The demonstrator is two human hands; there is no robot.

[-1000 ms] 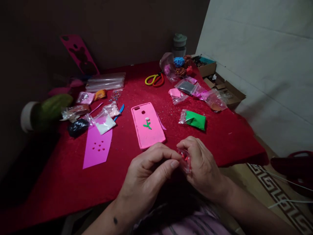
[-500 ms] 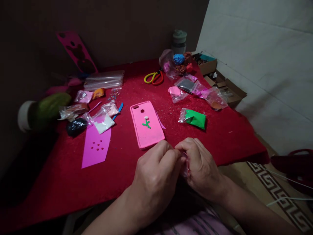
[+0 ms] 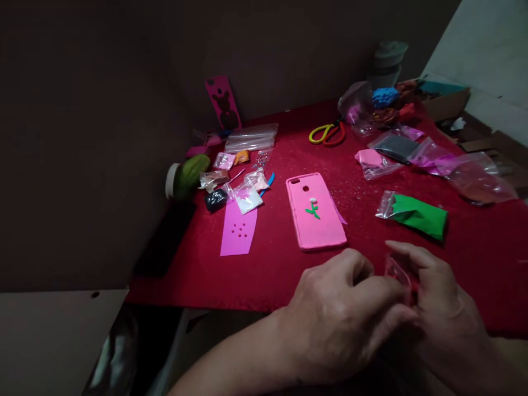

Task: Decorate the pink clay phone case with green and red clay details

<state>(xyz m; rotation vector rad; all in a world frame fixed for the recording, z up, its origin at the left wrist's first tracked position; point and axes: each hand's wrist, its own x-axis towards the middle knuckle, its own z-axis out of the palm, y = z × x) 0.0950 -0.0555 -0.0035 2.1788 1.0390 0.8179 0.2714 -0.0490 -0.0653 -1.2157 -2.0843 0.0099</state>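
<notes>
A small clear plastic bag (image 3: 396, 270) with something red inside is between my two hands at the table's near edge. My left hand (image 3: 338, 308) is closed, its fingers pinching the side of the bag. My right hand (image 3: 443, 294) holds the bag from the other side, its upper finger stretched forward. Fingers cover most of the bag. Just beyond lies a pink phone case (image 3: 319, 228) decorated with a green-stemmed, white-topped flower. A bag of green clay (image 3: 421, 215) rests beyond my right hand.
Yellow-and-red-handled scissors (image 3: 327, 133) lie farther back. Left of the case are a purple sheet (image 3: 239, 242) with small red dots, a white clay bag (image 3: 249, 201) and a black phone-like slab (image 3: 165, 242). More bags and a bottle (image 3: 386, 63) stand back right.
The view has turned left, so the table's things appear farther right. My hands have moved slightly apart at the top, and more of the bag with its red content shows.
</notes>
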